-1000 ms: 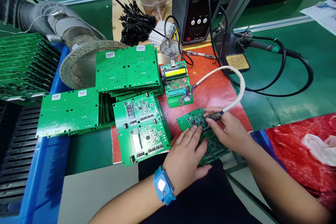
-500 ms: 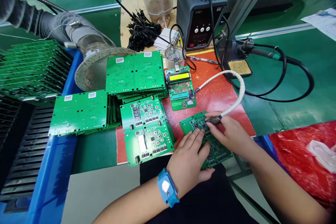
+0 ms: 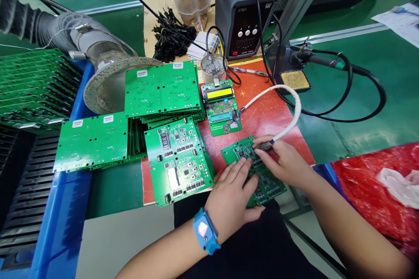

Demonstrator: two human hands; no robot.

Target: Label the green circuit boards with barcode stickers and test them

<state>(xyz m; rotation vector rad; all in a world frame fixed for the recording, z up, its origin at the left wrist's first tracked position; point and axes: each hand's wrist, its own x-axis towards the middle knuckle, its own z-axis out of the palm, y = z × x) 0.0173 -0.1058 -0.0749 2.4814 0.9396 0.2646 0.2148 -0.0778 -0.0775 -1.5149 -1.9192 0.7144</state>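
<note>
A green circuit board (image 3: pixel 237 147) with digit displays lies at the front edge of the table. My left hand (image 3: pixel 232 187) rests palm down on it, fingers spread, a blue wrist strap (image 3: pixel 205 232) on the wrist. Pinched in the fingers of my right hand (image 3: pixel 281 159) is a dark probe (image 3: pixel 263 145), its tip hidden but held down at the board's upper part. From the probe a white-wrapped cable (image 3: pixel 297 109) loops back to a small programmer board (image 3: pixel 222 115) with a lit yellow screen and a blue light.
Stacked circuit boards (image 3: pixel 178 157) stand to the left, with further stacks (image 3: pixel 160 89) behind. A blue bin (image 3: pixel 62 202) holds racked boards. Behind are a fume hose funnel (image 3: pixel 111 83), a soldering station (image 3: pixel 245 17) and a soldering iron (image 3: pixel 327 62) in its stand. Red plastic (image 3: pixel 366 187) lies right.
A blue light has come on at the programmer board. Both hands keep their places on the board and probe; the whole view has shifted slightly.
</note>
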